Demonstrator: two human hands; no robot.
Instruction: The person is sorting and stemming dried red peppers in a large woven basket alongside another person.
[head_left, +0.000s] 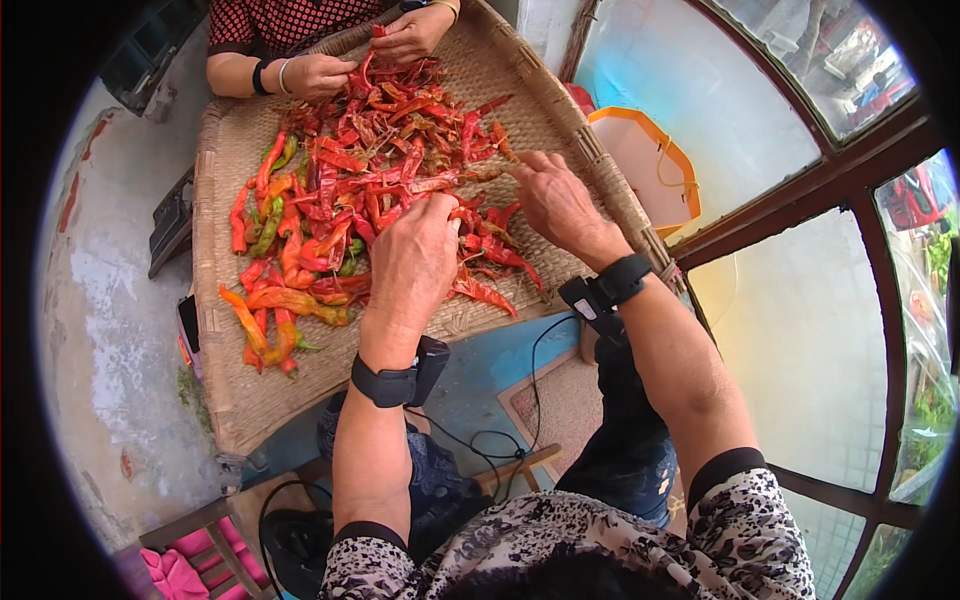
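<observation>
Red, orange and greenish chili peppers (322, 202), many of them wrinkled and dry, lie heaped in a woven basket tray (206, 300). Over the near middle of the heap is my left hand (416, 255), its fingers bent down among red peppers; whether it grips one is hidden. My right hand (559, 199) reaches in from the right, its fingertips pinched at the end of a brownish-orange dried pepper (503, 140) at the heap's right edge. Fresher orange and green-tipped peppers (281, 311) lie at the near left.
Across the tray, another person's two hands (319, 76) hold a red pepper. An orange-rimmed container (694, 199) stands right of the tray, by framed window panes (795, 352). Black cables (480, 450) hang below the near edge, by a wooden stool (536, 465). A wall (112, 262) rises at the left.
</observation>
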